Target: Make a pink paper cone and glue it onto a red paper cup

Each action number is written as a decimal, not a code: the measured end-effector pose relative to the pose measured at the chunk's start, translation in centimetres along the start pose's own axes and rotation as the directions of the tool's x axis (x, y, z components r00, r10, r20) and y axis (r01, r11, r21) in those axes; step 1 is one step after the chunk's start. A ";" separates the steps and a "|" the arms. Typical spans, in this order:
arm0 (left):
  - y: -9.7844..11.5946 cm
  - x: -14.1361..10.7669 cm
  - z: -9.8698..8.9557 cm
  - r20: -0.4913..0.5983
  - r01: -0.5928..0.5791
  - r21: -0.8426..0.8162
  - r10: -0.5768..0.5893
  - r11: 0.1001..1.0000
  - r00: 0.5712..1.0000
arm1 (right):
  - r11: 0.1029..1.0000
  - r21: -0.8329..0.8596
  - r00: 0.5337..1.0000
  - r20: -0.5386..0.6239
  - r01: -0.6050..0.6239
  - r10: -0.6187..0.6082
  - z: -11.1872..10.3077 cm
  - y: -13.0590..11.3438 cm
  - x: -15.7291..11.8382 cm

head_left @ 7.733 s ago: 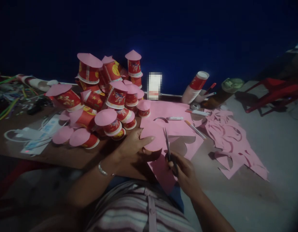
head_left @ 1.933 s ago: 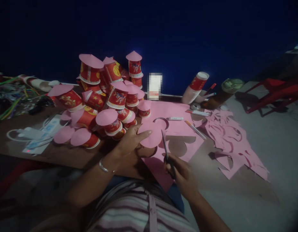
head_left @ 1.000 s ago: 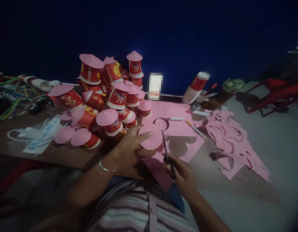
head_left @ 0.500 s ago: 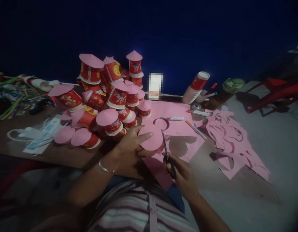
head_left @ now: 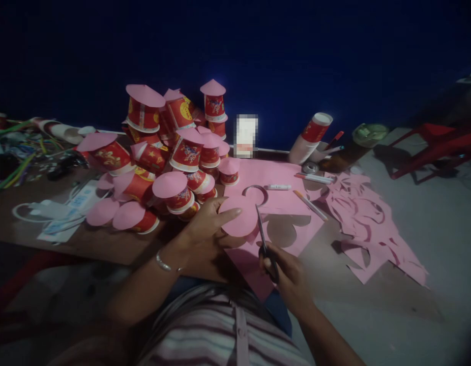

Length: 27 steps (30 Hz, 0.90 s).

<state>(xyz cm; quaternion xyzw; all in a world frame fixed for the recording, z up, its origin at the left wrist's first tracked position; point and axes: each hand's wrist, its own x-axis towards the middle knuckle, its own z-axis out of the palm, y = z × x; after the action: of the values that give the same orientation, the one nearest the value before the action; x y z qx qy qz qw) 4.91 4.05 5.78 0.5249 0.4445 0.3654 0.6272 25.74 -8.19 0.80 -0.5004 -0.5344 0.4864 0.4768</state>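
Note:
A round pink paper disc (head_left: 241, 221) is pinched in my left hand (head_left: 208, 221), thumb on top. My right hand (head_left: 283, 269) grips dark-handled scissors (head_left: 263, 231), their blades pointing up along the disc's right edge. Below both lie pink sheets (head_left: 258, 173), one with a round hole cut out. A dark ring (head_left: 265, 195) rests just beyond the disc, beside a white marker (head_left: 279, 187). To the left of my left hand stand several red paper cups with pink cone tops (head_left: 170, 185), some stacked.
Pink paper scraps (head_left: 373, 218) spread at the right. Pens (head_left: 312, 206), a tape roll (head_left: 310, 168) and stacked cups (head_left: 315, 129) stand or lie behind. A white cable (head_left: 48, 209) and strewn bits are at the left. A red stool (head_left: 430, 147) is at the far right.

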 end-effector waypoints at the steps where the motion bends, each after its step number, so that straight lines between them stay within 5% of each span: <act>1: 0.0 0.0 0.0 0.003 0.003 -0.004 -0.003 1.000 1.000 | 1.000 0.004 1.000 -0.004 0.003 -0.003 0.0 0.1 0.0; 11: -0.1 0.2 -0.3 0.010 -0.002 0.001 0.002 1.000 1.000 | 1.000 0.014 1.000 -0.005 0.024 -0.024 0.0 0.1 0.0; 17: 0.0 0.2 -0.3 -0.035 -0.001 -0.037 -0.001 0.999 0.999 | 0.954 -0.290 0.989 -0.099 0.076 -0.109 -1.1 2.2 0.4; 22: -0.1 0.4 -0.3 -0.087 -0.019 -0.100 0.010 0.995 0.996 | 0.693 -0.671 0.946 0.037 0.262 -0.322 -2.0 4.0 0.8; 27: -0.6 0.6 -0.4 -0.102 -0.019 -0.160 0.003 0.987 0.995 | 0.339 -0.819 0.876 0.365 0.463 -0.315 -2.5 4.4 0.5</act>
<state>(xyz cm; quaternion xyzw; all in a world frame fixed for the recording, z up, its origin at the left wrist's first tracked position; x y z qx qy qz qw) 4.74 4.63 5.11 0.4558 0.4422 0.4296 0.6420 28.52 -7.52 -3.37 -0.4955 -0.8431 0.0384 0.2054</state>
